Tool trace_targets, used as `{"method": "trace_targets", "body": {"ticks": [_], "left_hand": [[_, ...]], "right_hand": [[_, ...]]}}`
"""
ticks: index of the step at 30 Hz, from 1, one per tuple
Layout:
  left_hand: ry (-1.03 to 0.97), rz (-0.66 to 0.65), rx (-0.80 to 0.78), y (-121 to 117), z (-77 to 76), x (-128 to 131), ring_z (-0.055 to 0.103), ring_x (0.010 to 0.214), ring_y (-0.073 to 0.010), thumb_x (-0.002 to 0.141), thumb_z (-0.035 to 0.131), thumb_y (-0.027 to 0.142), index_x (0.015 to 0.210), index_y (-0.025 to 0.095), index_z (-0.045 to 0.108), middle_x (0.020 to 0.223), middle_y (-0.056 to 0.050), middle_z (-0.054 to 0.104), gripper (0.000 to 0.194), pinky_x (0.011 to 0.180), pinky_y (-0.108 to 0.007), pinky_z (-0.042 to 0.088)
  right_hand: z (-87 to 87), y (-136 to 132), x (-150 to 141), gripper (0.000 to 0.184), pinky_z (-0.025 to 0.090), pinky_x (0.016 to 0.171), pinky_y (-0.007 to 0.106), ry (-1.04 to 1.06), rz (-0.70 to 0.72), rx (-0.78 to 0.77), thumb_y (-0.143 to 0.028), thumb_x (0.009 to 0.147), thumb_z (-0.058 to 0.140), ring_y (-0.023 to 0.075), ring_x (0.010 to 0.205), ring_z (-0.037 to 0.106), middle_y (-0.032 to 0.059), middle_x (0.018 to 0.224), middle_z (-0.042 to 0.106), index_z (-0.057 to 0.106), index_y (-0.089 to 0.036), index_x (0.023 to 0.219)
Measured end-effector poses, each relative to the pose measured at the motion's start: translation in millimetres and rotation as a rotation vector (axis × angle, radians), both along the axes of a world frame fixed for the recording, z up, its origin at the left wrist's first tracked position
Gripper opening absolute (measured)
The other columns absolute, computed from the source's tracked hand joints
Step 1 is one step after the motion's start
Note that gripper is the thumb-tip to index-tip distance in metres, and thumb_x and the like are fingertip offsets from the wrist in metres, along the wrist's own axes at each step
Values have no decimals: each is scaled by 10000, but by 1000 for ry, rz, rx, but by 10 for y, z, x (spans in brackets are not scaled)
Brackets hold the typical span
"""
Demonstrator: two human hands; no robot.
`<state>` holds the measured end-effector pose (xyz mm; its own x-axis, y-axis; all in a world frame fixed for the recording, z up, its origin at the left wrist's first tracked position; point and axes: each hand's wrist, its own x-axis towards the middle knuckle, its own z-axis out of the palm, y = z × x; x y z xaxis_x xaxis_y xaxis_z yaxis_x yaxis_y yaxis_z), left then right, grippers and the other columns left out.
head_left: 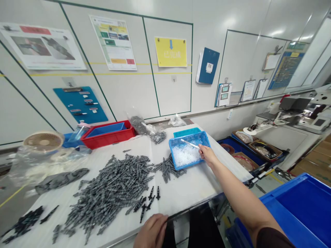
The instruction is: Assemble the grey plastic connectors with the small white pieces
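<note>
My right hand (207, 155) pinches a thin white stick (190, 143). It reaches over the right side of a blue tray (177, 165), with the stick slanting across the tray. Inside the tray lie many small white, ring-like pieces (184, 154). My left hand (152, 230) is at the table's front edge, fingers curled and together; whatever may be inside them is hidden. Just beyond it lie several dark slender parts (143, 208) with black ends. A large heap of grey slender parts (113, 189) spreads to the left, and a smaller pile (168, 168) touches the tray's left side.
Behind the tray stands a teal tray (187, 132). Bags of grey parts (157, 135) and a red bin (111, 136) line the back. More dark parts (24, 220) lie front left, near plastic bags and a fan (43, 140). A blue crate (300, 210) stands right.
</note>
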<state>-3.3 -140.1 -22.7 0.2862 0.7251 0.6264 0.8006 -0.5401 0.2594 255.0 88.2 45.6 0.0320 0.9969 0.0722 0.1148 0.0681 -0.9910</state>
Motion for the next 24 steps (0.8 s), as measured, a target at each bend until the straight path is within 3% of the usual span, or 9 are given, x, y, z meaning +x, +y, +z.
{"method": "trace_targets", "body": {"ticks": [8,16,18,20,24], "left_hand": [[12,62,93,321,443,25,655,790,-176,924,390,263,1014,169,597,862,-76,688,244,717,-278,541],[288,278,101,797,859,157,602,810,-224,914,438,267,1179,104,488,883,-103,651,315,708,-348,473],[351,255,69,802,916,185,592,780,-222,907,458,260,1143,103,502,832,-88,640,287,708,-353,452],[417,164,21,751,930,195,577,707,-209,914,430,210,974,124,562,732,-57,620,168,699,-352,438],[520,21,-37,555,856,200,547,623,-197,904,372,114,713,149,525,624,-46,577,248,694,-355,427]], "right_hand": [[104,-203,54,485,145,374,200,137,67,-53,-651,596,573,38,374,195,-87,458,343,358,-216,575],[271,-804,-40,435,182,416,212,53,337,-86,-558,653,621,56,421,241,-70,467,360,423,-190,532],[306,-949,-50,422,213,439,223,-69,434,-45,-547,719,565,71,438,266,-63,463,353,441,-189,533],[340,-1060,-46,401,237,460,230,-186,496,0,-531,765,517,84,451,289,-60,466,351,478,-187,564],[390,-1189,-64,341,270,476,236,-340,546,69,-485,803,494,107,482,357,-36,517,429,585,-181,680]]}}
